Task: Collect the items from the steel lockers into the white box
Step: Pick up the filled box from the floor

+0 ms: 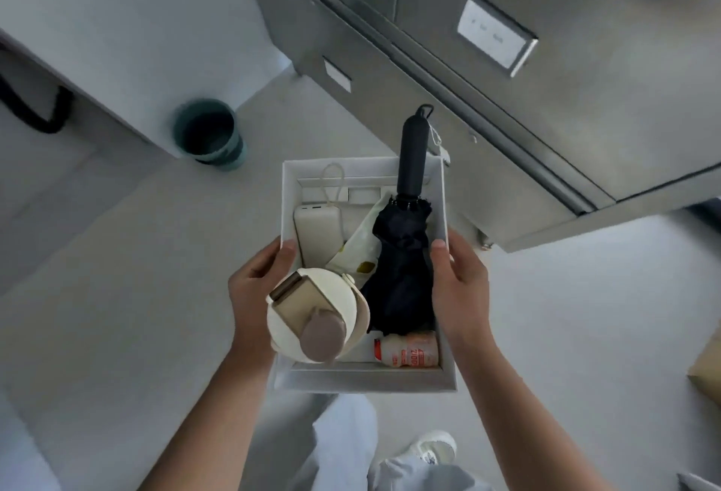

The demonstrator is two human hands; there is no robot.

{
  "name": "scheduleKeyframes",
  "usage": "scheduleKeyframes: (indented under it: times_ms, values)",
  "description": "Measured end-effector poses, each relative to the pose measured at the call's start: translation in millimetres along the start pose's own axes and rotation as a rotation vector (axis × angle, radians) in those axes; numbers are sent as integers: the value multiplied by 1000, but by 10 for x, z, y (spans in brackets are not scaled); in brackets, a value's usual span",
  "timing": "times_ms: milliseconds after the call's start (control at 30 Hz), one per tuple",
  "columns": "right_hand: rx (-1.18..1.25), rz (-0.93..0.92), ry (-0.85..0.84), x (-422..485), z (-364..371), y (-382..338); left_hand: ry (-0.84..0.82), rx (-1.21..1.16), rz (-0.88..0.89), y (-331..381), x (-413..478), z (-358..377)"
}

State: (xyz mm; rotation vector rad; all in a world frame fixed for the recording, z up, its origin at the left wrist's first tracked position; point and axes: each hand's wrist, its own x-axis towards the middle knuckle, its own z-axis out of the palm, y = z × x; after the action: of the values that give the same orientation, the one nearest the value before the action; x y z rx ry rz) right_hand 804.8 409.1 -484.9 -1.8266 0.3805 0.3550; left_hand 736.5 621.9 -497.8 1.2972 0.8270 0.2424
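White box [444, 194] held up above the floor [117, 295], one hand on each long side. The left hand [255, 295] grips the left wall, thumb hooked over the rim into the box; the right hand [460, 287] clasps the right wall the same way, thumb on the rim beside the umbrella [402, 268].

Inside, a cream bottle [316, 319] with a beige lid stands at the near left corner, rising above the rim. The black folded umbrella lies along the right wall, its handle sticking out over the far edge. A small drink bottle [407, 350] with red print lies on its side in the near right corner, against the near wall and partly under the umbrella. A white power bank [318, 231] with a looped cable sits by the left wall toward the far end. A pale bag [361, 244] lies between power bank and umbrella.

Steel lockers [507, 61] stand just beyond the box, doors shut in this view. A green bin [208, 133] stands on the floor, well off to the far left.
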Motion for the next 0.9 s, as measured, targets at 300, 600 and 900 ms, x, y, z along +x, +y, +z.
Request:
scheduleKeyframes:
  times_ms: [300,600,900]
  values:
    - [-93,-125,-278,209,1588,-505,290,-125,-8,316,641,-1257]
    - [-247,-186,-426,659,2280,-728,444,-275,-94,320,1054,-1508]
    - [-299,-200,-483,1806,2592,-1075,518,-216,-77,388,2024,-989]
